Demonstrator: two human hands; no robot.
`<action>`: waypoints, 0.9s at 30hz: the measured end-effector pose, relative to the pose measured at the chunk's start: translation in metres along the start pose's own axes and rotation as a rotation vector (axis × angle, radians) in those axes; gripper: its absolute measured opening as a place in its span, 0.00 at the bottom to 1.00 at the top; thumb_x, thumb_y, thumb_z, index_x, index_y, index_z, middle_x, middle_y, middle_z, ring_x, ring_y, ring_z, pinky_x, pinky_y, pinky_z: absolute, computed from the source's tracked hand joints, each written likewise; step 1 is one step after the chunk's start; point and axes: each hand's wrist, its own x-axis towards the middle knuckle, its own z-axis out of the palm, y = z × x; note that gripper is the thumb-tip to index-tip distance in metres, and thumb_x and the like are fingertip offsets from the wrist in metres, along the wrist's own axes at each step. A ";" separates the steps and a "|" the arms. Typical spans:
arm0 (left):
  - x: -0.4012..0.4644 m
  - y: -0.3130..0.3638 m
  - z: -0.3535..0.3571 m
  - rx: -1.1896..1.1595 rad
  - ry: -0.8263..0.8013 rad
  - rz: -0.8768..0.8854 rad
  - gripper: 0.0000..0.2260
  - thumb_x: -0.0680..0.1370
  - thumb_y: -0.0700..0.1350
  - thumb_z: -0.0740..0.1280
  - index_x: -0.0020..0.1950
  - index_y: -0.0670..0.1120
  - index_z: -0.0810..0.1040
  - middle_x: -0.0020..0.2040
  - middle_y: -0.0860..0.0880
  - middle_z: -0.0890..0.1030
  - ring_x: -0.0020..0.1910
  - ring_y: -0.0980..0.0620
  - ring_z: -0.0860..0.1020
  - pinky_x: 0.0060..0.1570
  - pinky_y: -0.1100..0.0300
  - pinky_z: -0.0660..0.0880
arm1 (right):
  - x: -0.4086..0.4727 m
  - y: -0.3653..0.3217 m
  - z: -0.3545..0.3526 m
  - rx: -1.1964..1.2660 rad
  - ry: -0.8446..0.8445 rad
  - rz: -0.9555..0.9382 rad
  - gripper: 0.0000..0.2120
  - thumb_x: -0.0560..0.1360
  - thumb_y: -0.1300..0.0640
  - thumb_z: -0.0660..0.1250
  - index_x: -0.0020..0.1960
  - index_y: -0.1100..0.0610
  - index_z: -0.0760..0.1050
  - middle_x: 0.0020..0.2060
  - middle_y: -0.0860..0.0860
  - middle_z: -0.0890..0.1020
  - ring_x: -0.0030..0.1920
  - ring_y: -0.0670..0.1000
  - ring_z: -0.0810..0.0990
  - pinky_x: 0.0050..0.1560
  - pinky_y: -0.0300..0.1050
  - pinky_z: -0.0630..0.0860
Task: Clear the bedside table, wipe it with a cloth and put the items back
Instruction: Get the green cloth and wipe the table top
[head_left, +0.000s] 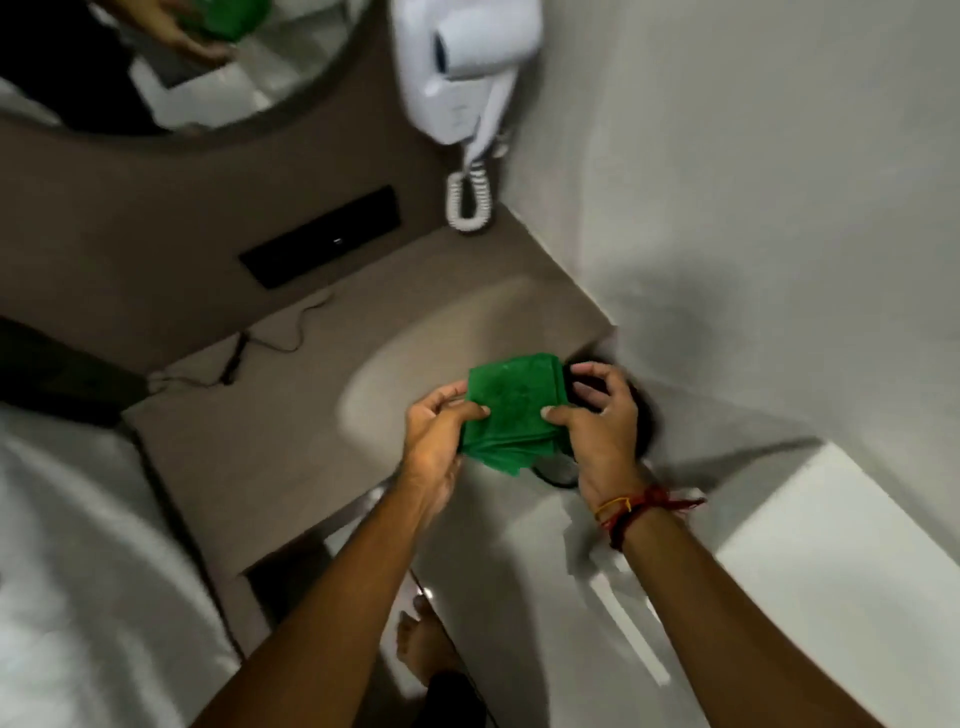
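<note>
A folded green cloth (511, 410) is held between both hands above the right front part of the brown bedside table (291, 415). My left hand (441, 431) pinches the cloth's left edge with thumb on top. My right hand (597, 421) grips its right edge, thumb pressed on the cloth. A dark round object (641, 415) lies behind my right hand, mostly hidden, so I cannot tell what it is. The frame is blurred by motion.
A white wall-mounted hair dryer (462, 67) with a coiled cord (467, 200) hangs above the table's far corner. A black panel (322, 236) sits in the brown back wall, and a thin black cable (260, 343) lies on the table. White bedding (78, 571) is at left.
</note>
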 end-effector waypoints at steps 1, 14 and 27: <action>0.008 0.005 -0.029 -0.026 0.042 -0.005 0.17 0.74 0.26 0.65 0.62 0.31 0.79 0.57 0.31 0.83 0.52 0.35 0.81 0.60 0.35 0.77 | 0.001 0.008 0.031 -0.041 -0.080 0.010 0.27 0.65 0.79 0.71 0.53 0.51 0.76 0.52 0.56 0.81 0.50 0.49 0.82 0.42 0.40 0.80; 0.076 -0.033 -0.322 -0.110 0.495 0.026 0.14 0.76 0.24 0.63 0.51 0.40 0.83 0.34 0.52 0.87 0.31 0.57 0.85 0.31 0.63 0.81 | -0.047 0.174 0.307 -0.680 -0.683 -0.205 0.23 0.66 0.76 0.66 0.58 0.60 0.78 0.49 0.53 0.82 0.49 0.52 0.81 0.46 0.41 0.81; 0.100 -0.099 -0.384 1.016 0.495 0.436 0.24 0.80 0.35 0.64 0.77 0.36 0.68 0.77 0.36 0.69 0.76 0.37 0.68 0.77 0.48 0.64 | -0.050 0.223 0.338 -1.456 -0.959 -1.149 0.33 0.80 0.46 0.58 0.81 0.59 0.56 0.81 0.60 0.58 0.80 0.61 0.57 0.79 0.63 0.58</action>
